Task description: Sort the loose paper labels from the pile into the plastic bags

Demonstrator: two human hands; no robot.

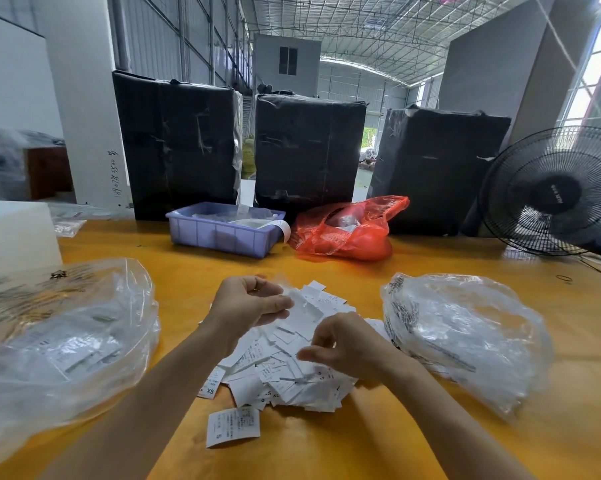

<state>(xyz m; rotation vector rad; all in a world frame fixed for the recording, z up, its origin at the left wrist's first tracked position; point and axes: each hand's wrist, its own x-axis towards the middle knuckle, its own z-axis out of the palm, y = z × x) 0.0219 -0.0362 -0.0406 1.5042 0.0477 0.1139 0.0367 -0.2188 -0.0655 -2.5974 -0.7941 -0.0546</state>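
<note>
left hand pinches white labels above the pile; right hand, fingers curled, rests on it.

Open yellow table along the near edge, right of a single stray label. Blocked in the middle by the pile of labels, with the left hand and right hand above it. Hemmed in on the left by a large clear bag, on the right by a second clear bag; narrow bare strips between each bag and the pile. Clear band of table beyond the pile, ending at a purple tray and a red bag. Walled off at the far edge by three black-wrapped boxes. Far right taken by a fan, with bare table near it.
</note>
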